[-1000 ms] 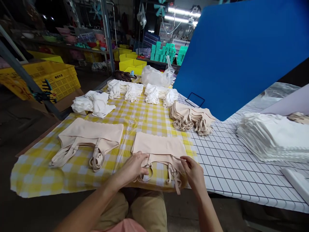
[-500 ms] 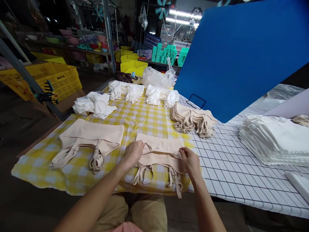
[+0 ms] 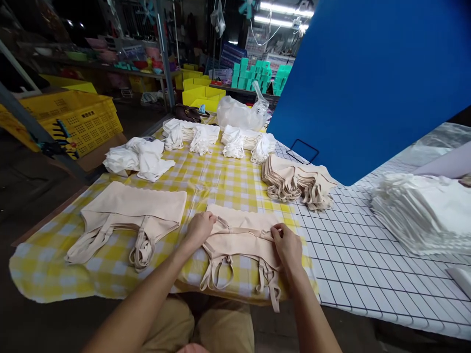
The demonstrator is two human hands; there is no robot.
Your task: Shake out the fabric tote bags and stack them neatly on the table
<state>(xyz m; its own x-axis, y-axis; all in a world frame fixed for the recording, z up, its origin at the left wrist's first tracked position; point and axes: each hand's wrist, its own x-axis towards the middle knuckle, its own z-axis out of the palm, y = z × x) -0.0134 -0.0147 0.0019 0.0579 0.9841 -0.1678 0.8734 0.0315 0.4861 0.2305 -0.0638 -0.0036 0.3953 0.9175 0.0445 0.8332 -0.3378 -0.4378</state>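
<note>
At the near edge of a yellow-checked cloth (image 3: 206, 186), holds a strapped beige garment (image 3: 241, 243) flat, clamping a strap (image 3: 222, 223) at its upper left in the left hand (image 3: 200, 228) and pinching its right side in the right hand (image 3: 289, 245), with a second beige garment (image 3: 136, 206) lying leftward.

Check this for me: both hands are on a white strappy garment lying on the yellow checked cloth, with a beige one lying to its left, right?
Not quite: the garment under the left hand and right hand is beige, not white, as the head view shows. It does lie on the yellow checked cloth, with a beige one to its left.
</note>
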